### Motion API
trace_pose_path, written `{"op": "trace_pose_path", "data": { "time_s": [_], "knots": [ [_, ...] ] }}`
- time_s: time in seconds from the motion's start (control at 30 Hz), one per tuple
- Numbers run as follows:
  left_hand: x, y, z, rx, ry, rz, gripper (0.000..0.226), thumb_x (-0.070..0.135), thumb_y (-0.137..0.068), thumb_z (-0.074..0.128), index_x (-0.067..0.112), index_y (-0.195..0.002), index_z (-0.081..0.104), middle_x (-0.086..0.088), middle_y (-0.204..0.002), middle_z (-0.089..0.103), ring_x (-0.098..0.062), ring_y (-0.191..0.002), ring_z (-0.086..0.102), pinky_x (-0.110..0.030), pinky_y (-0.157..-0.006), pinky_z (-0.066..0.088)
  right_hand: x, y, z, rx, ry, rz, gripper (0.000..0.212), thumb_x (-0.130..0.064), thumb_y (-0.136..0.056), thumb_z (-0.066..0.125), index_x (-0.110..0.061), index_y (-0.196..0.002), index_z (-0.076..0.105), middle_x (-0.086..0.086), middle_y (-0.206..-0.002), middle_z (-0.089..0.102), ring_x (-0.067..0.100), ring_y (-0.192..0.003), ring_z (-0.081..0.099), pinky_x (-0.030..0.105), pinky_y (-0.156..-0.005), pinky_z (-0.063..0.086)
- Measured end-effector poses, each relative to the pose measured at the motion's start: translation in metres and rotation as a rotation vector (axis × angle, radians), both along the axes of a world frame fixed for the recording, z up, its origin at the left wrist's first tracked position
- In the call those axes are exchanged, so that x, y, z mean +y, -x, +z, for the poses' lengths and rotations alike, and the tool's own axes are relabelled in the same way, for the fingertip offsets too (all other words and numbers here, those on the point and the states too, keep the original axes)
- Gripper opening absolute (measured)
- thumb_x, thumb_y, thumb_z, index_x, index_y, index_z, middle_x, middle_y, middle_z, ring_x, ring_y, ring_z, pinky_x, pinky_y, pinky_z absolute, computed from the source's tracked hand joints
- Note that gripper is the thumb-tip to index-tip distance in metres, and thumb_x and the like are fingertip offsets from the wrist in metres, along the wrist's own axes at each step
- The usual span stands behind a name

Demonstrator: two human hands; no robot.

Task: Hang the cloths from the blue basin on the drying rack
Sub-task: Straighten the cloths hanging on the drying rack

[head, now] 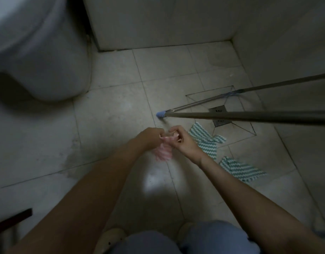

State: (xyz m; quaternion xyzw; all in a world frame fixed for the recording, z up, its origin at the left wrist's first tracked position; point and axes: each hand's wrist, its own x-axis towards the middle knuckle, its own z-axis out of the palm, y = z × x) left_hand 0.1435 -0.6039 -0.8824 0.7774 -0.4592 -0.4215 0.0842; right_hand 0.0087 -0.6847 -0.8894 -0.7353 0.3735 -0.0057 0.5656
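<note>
fingers (177, 130) of both hands curled, pinching the top edge of a pink striped cloth (164, 153) between them; cloth hangs blurred below the left hand (150, 138) and right hand (184, 143), mid-air above the floor (112, 116). just beyond the hands, the drying rack (249, 117) rods come in from the right and meet at a blue end cap (161, 114). two green zigzag cloths (204, 138) sit right of the right hand under the rods; can't tell if hung or on the floor. floor drain (219, 116) behind the rods, toilet (39, 52) far left.
</note>
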Motion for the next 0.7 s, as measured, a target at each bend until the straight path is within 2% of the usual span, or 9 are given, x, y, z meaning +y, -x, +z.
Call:
{"op": "trace_pose_path", "data": {
  "time_s": [0.1,0.23,0.3,0.43,0.53,0.6,0.7],
  "knots": [
    [0.023,-0.017,0.05,-0.04,-0.028,0.017,0.02,0.016,-0.092,0.05,0.013,-0.11,0.06,-0.009,-0.118,0.061,-0.025,-0.109,0.055,-0.031,-0.085,0.041,0.023,-0.018,0.038,0.044,0.025,0.076,0.006,-0.004,-0.087,0.062,-0.005,-0.093,0.062,0.005,-0.087,0.06,0.011,-0.077,0.056,0.022,-0.072,0.047],
    [0.052,-0.041,0.124,-0.082,-0.055,0.065,0.028,0.017,-0.093,0.049,0.012,-0.117,0.061,-0.011,-0.123,0.059,-0.027,-0.115,0.054,-0.033,-0.091,0.042,0.058,-0.042,0.098,0.065,0.05,0.008,0.013,-0.01,-0.088,0.061,-0.017,-0.076,0.062,0.014,-0.085,0.064,0.027,-0.083,0.06,0.039,-0.077,0.047],
    [0.069,-0.052,0.171,-0.11,-0.055,0.109,0.028,0.019,-0.093,0.049,0.011,-0.116,0.063,-0.013,-0.123,0.06,-0.029,-0.115,0.055,-0.033,-0.092,0.043,0.076,-0.055,0.141,0.029,0.051,-0.043,0.013,-0.013,-0.088,0.061,-0.016,-0.076,0.062,0.015,-0.082,0.064,0.027,-0.08,0.059,0.038,-0.073,0.046],
    [0.096,-0.065,0.251,-0.117,-0.045,0.184,0.03,0.025,-0.095,0.048,0.007,-0.115,0.063,-0.015,-0.122,0.061,-0.031,-0.114,0.055,-0.031,-0.089,0.041,0.104,-0.076,0.213,-0.052,0.02,-0.148,0.015,-0.011,-0.084,0.065,-0.018,-0.072,0.059,0.011,-0.077,0.058,0.01,-0.067,0.05,0.023,-0.064,0.04],
    [0.117,-0.07,0.313,-0.071,-0.028,0.317,0.028,0.028,-0.094,0.05,0.008,-0.108,0.064,-0.015,-0.114,0.064,-0.029,-0.108,0.057,-0.028,-0.082,0.041,0.126,-0.087,0.273,-0.099,-0.02,-0.187,0.018,-0.01,-0.084,0.063,-0.021,-0.071,0.057,0.014,-0.08,0.059,0.014,-0.073,0.052,0.032,-0.069,0.043],
    [0.13,-0.07,0.353,-0.031,0.003,0.418,0.025,0.028,-0.093,0.052,0.009,-0.103,0.065,-0.013,-0.108,0.066,-0.028,-0.103,0.059,-0.027,-0.077,0.04,0.134,-0.093,0.319,-0.117,-0.038,-0.184,0.018,-0.008,-0.085,0.061,-0.02,-0.072,0.056,0.009,-0.079,0.057,0.014,-0.073,0.052,0.034,-0.07,0.046],
    [0.143,-0.064,0.42,0.03,0.09,0.523,0.018,0.027,-0.093,0.052,0.015,-0.096,0.065,-0.008,-0.096,0.065,-0.024,-0.091,0.059,-0.023,-0.066,0.036,0.136,-0.1,0.391,-0.158,0.072,-0.166,0.006,-0.005,-0.083,0.061,-0.01,-0.079,0.061,0.007,-0.083,0.056,0.016,-0.078,0.052,0.033,-0.072,0.044]
  ]
}}
